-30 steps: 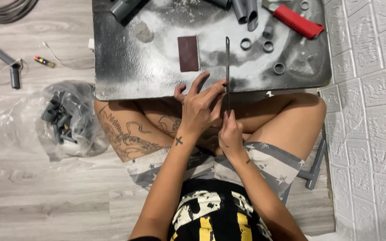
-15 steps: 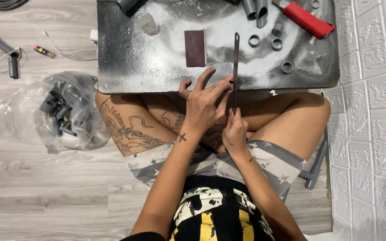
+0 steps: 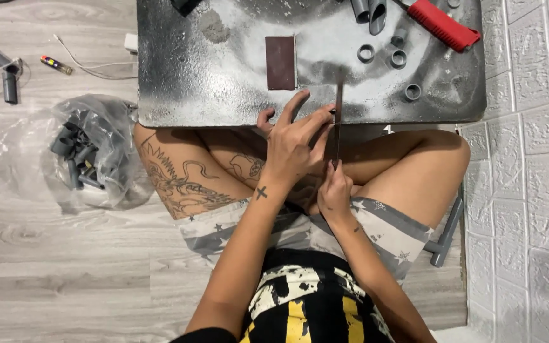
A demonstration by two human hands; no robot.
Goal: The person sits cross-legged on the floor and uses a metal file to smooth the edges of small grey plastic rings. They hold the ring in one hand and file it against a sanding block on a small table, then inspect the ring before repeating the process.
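Head view: right hand (image 3: 335, 194) is gripping the near end of a long thin dark metal file (image 3: 337, 124), closed around it. Left hand (image 3: 293, 143), fingers half spread, is pinching something hidden against the file at the dusty grey surface (image 3: 179, 82) edge. Filing stroke in progress, judging; next calls for steady, even pressure.

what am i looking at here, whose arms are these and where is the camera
The camera sits on a person's head and looks down, so the arms are their own. They sit cross-legged on a wooden floor at a dusty dark board. The right hand grips the near end of a thin dark file; the left hand rests its fingers against it. On the board lie a brown sanding block, short grey pipe rings and a red-handled tool. A clear bag of grey fittings lies to the left.
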